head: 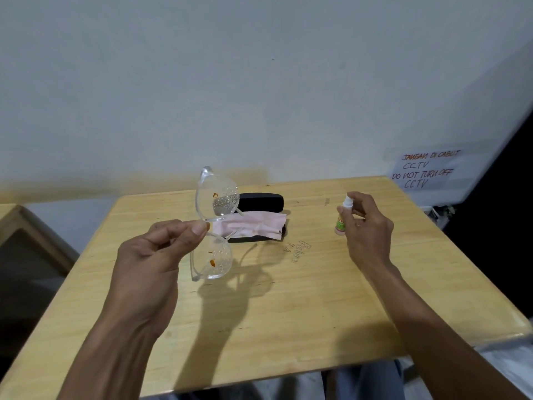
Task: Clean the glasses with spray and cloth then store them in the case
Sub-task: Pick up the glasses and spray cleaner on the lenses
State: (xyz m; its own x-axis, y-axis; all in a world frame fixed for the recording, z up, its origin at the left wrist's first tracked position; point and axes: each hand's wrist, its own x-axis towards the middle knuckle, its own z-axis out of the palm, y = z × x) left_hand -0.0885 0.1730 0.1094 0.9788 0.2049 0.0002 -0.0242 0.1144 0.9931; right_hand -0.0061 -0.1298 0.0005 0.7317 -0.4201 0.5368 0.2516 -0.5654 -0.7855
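Note:
My left hand [161,255] pinches the bridge of clear-framed glasses [215,217], held upright on end above the table. Both lenses carry spray droplets and small orange specks. My right hand [366,226] holds a small white spray bottle [343,217] with a green label, its nozzle turned toward the glasses, well to their right. A pink cloth [253,225] lies across an open black case [261,202] at the table's far middle, behind the glasses.
The wooden table [288,307] stands against a pale wall. A handwritten paper sign [427,170] hangs at the right. Another wooden piece of furniture [17,223] sits at the left edge. My knees show below the table's near edge.

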